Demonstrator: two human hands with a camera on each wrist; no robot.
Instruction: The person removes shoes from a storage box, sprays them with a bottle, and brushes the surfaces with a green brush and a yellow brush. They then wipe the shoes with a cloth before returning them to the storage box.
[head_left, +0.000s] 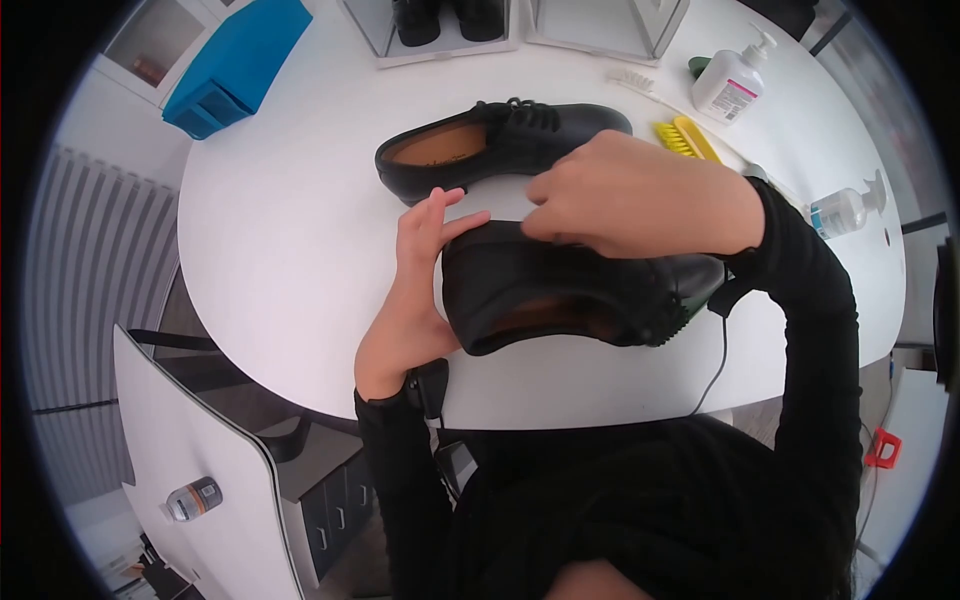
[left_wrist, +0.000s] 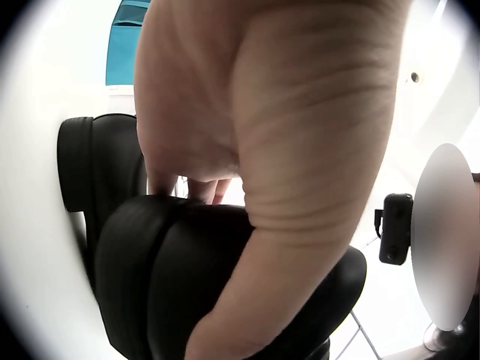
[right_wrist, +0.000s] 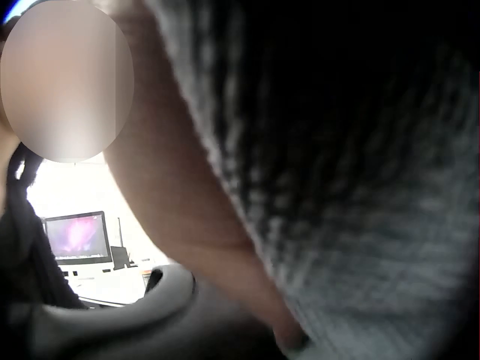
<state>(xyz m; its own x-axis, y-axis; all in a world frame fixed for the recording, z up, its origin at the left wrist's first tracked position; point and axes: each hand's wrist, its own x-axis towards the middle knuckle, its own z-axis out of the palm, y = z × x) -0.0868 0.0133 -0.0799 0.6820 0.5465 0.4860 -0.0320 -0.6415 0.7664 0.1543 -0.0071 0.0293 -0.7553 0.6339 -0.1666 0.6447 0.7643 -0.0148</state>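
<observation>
My left hand grips a black leather lace-up shoe at its heel, thumb on the near side and fingers on the far side. The shoe is tilted on its side, its opening towards me and toe to the right. My right hand, fingers curled, lies over the shoe's far side; whether it pinches anything I cannot tell. In the left wrist view the held shoe overlaps its mate. That second black shoe lies just behind, tan insole showing. A sleeve fills much of the right wrist view.
A yellow brush, a white-bristled brush and two pump bottles, one large and one small, stand or lie at the right. Clear boxes are at the back, a blue holder at the left. A cable hangs nearby.
</observation>
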